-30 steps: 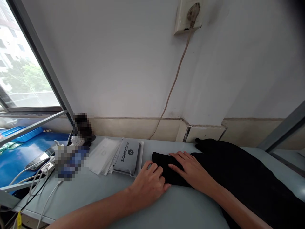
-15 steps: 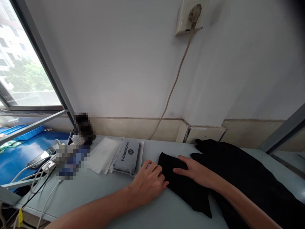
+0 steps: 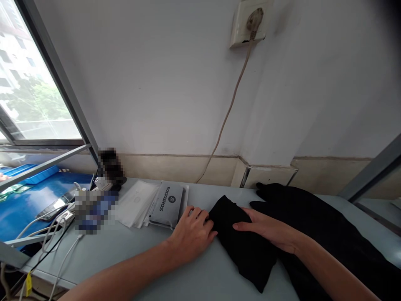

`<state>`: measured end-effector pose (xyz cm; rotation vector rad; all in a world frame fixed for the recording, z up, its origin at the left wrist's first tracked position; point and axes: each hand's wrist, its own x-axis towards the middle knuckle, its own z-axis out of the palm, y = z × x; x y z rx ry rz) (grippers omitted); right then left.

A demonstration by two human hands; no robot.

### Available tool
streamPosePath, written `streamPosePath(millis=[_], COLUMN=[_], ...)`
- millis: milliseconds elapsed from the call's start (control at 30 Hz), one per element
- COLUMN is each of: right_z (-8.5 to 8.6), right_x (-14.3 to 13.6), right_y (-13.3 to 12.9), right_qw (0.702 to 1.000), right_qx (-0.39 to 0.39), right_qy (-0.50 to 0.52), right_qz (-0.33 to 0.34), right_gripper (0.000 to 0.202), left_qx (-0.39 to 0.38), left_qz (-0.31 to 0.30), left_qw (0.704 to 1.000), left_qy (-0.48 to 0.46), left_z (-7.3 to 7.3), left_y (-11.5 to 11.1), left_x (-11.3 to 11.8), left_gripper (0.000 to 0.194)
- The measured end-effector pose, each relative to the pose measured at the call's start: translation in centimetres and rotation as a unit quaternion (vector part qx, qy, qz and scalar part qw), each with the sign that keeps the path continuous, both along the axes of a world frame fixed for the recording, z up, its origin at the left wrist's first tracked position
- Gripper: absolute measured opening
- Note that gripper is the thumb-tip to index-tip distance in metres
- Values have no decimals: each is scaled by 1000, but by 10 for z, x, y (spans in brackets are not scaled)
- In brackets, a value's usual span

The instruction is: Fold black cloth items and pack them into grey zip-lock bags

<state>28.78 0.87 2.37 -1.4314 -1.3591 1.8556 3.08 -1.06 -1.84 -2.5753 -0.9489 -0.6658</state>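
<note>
A piece of black cloth point(image 3: 241, 246), roughly rectangular and folded, lies at a slant over the grey tabletop. My right hand point(image 3: 266, 230) grips it from the right, thumb on top and the other fingers mostly hidden beneath. At its left edge, my left hand point(image 3: 194, 230) has curled fingers closed on the cloth; the fingertips are partly hidden. Just behind my left hand lies a grey packet point(image 3: 167, 205) printed ROCKBROS, in a clear sleeve. To the right, under my right forearm, spreads a larger black cloth item point(image 3: 316, 225).
Clear plastic bags point(image 3: 138, 202) lie left of the packet. White cables and a power strip point(image 3: 67, 213) run along the left side, near a blurred blue object point(image 3: 97, 211). A cord point(image 3: 230, 108) hangs from the wall socket point(image 3: 250, 23). Metal frame posts stand at both sides.
The smaller black cloth has turned, its far corner moving right and its near corner left. My right hand's fingers have slid under it; my left hand has shifted slightly left.
</note>
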Motion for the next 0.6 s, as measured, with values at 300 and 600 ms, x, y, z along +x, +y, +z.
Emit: streamPosePath(millis=[300,600], right_z=[-2,-17], right_x=[10,9], right_y=[1,6], right_qw=[999,999], right_qx=[-25,-36], right_qy=[-30,13], right_qz=[-13,-15], right_gripper=[28,34], left_qx=[-132,-311], left_qz=[207,374], left_qw=[962,874], left_qy=[-122,27], left_z=[84,41], left_y=[48,73], left_x=[-96,-180], left_gripper=[26,27])
